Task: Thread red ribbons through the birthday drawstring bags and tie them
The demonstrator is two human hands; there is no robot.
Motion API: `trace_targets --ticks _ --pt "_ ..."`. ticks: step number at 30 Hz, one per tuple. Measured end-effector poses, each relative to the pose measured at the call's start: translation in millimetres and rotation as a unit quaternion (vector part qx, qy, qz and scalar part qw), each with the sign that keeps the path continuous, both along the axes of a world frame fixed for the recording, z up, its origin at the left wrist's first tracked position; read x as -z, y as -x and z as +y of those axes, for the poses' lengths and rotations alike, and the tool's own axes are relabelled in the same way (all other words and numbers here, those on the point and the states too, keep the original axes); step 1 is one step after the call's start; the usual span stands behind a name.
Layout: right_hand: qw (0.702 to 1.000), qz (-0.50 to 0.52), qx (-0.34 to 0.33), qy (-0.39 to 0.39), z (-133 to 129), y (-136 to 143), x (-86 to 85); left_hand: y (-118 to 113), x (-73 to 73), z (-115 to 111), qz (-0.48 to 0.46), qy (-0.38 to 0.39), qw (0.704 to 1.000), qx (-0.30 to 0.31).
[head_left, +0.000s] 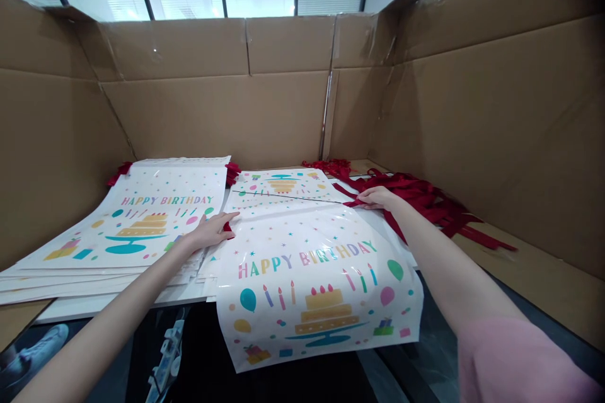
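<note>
Stack of flat glossy plastic "Happy Birthday" bags [137, 220] at tabletop's left edge. L hand [210, 233] pinches red ribbon at top-left corner of the centre bag [312, 283]; R hand [375, 197] grips ribbon at its top-right. Looks like drawstring/closing step; next move prob needs an even pull on both. Loose red ribbons [425, 201] lie far right, by the cardboard wall [496, 126].

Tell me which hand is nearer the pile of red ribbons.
Right. The right hand rests at the edge of the red ribbons, touching them; the left hand lies on the far side of the birthday bag, by the stack.
</note>
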State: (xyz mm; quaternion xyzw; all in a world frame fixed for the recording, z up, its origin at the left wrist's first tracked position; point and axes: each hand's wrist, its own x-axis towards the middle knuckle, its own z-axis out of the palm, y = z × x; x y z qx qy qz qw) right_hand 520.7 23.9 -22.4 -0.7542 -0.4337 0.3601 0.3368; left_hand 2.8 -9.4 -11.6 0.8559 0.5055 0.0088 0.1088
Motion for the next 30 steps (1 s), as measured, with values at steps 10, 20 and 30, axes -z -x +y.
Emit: trace_targets --ticks 10,20,30 --pt "1.0 0.007 0.012 0.004 0.5 -0.1 0.2 -6.3 2.2 -24.2 -0.06 -0.141 0.988 -0.031" --pt "1.0 0.013 0.007 0.004 0.8 0.1 0.5 -6.3 1.3 -24.5 -0.068 -0.135 0.988 -0.042" --pt "0.999 0.041 0.025 -0.012 2.5 1.2 2.7 -4.0 2.0 -23.6 -0.074 -0.148 0.985 -0.037"
